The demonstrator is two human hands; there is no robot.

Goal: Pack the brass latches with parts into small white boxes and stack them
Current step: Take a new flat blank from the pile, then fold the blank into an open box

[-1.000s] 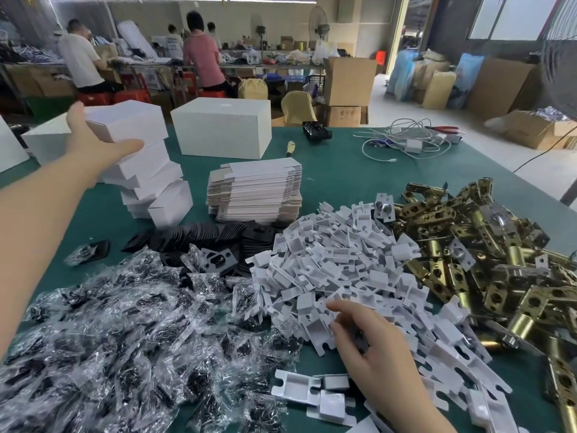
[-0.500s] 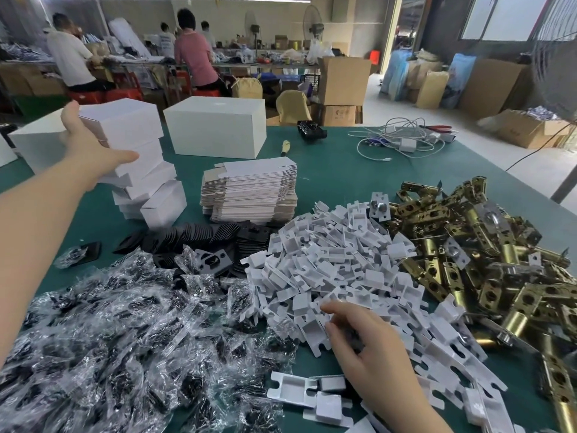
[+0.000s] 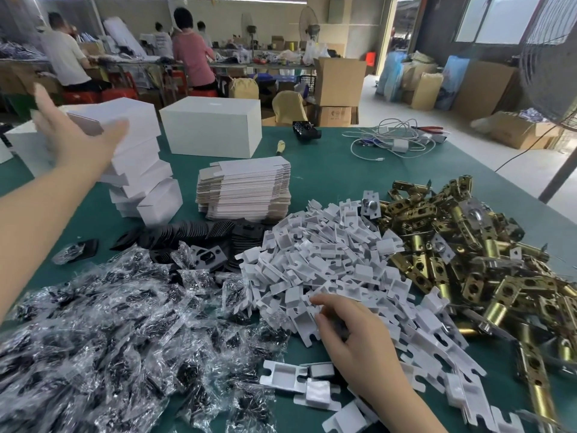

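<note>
A leaning stack of small white boxes (image 3: pixel 140 170) stands at the far left of the green table (image 3: pixel 327 176). My left hand (image 3: pixel 78 142) is spread open against the side of the top box (image 3: pixel 134 120), thumb up, slightly blurred. Nearer to me, my right hand (image 3: pixel 352 335) lies on the pile of white plastic inserts (image 3: pixel 327 260), its fingers curled round one insert at the pile's near edge. A heap of brass latches (image 3: pixel 468 260) lies to the right of the inserts.
Flat unfolded box blanks (image 3: pixel 246 189) are stacked mid-table, with black plates (image 3: pixel 193 235) in front of them. Clear bags of dark parts (image 3: pixel 109 339) cover the near left. A large white box (image 3: pixel 212 129) and white cables (image 3: pixel 393 142) lie at the back. People work beyond.
My left hand has opened from its hold on the top box and its fingers are now spread. My right hand stays on the white inserts, barely shifted.
</note>
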